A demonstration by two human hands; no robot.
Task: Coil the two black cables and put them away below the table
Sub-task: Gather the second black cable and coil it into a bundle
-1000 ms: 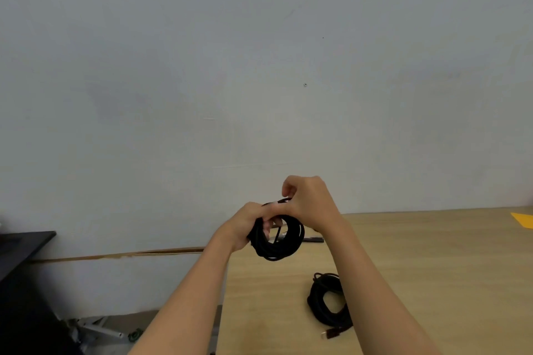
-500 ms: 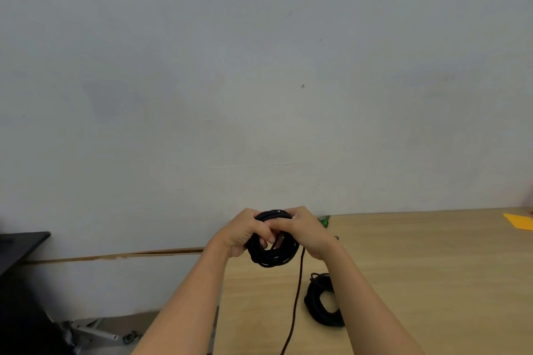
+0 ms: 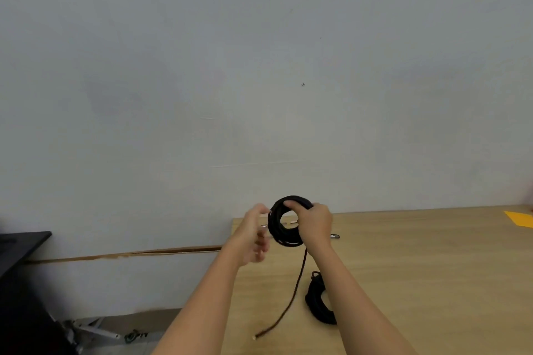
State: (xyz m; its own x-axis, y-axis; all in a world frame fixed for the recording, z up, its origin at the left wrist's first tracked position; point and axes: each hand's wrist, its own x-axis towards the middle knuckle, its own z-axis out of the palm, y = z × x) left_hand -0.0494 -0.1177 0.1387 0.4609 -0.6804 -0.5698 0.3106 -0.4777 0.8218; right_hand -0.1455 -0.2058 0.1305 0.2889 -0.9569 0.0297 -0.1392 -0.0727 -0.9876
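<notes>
— Where's the cable?
— Right hand (image 3: 314, 223) grips the coil (image 3: 274, 225) above the table's (image 3: 432, 268) left edge, tail (image 3: 297, 285) dangling; second coil (image 3: 317, 305) lies nearer. Left hand (image 3: 253, 235) blurred, can't tell.
— Handling?
— Light, springy, probably; clasp across all loops.

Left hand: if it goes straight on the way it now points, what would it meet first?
Most likely the coiled black cable gripped by the right hand, just beyond the left hand. The left hand is blurred and depth is unclear, so it might pass beside it.
</notes>
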